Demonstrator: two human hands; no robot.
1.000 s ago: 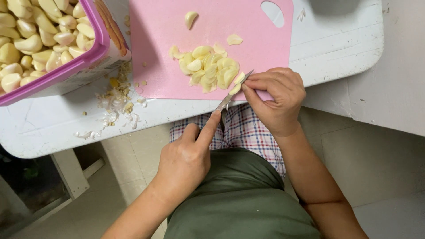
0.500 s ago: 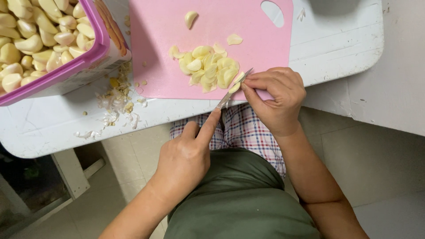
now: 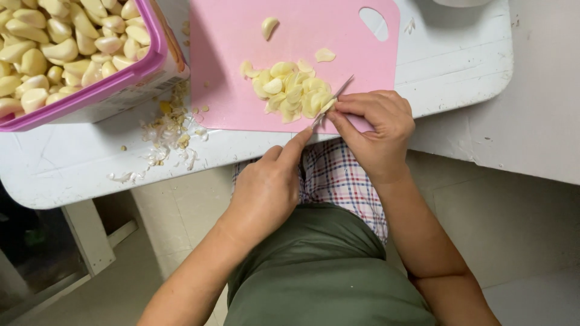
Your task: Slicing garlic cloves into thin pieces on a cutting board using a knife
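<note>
My left hand (image 3: 266,188) grips a small knife (image 3: 332,98), index finger stretched along the back of the blade. My right hand (image 3: 376,128) pinches a peeled garlic clove (image 3: 327,106) at the near edge of a pink cutting board (image 3: 235,66), with the blade resting against the clove. A pile of sliced garlic (image 3: 289,90) lies on the board just left of the blade. Two loose pieces (image 3: 269,25) lie farther back on the board.
A purple-rimmed tub (image 3: 130,75) full of peeled garlic cloves (image 3: 48,45) stands at the left on the white table (image 3: 459,60). Garlic skins and scraps (image 3: 169,133) litter the table beside the board. My lap is below the table edge.
</note>
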